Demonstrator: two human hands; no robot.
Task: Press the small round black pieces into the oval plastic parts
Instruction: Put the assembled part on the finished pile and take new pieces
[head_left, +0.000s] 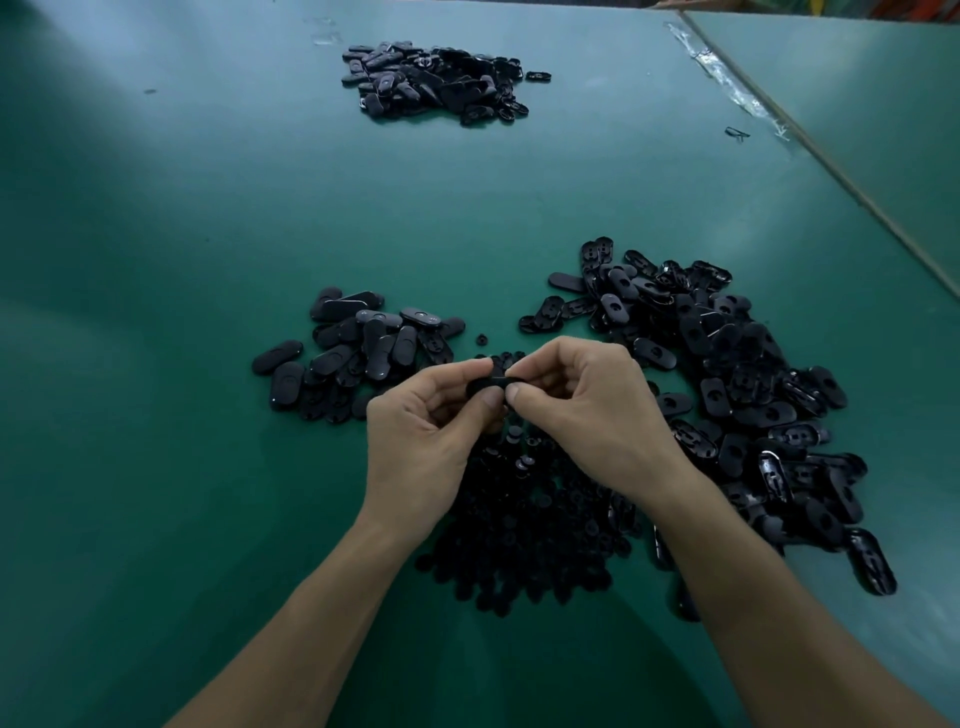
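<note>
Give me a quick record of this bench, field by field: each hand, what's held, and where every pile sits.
left hand: pinches one end of the oval part
right hand: pinches its other end
oval part: held between both hands, off the table
round pieces: heap nearest the person, beneath the hands
right pile: oval parts, the largest heap
left pile: oval parts, left of the hands
far pile: oval parts, far side
table: green
</note>
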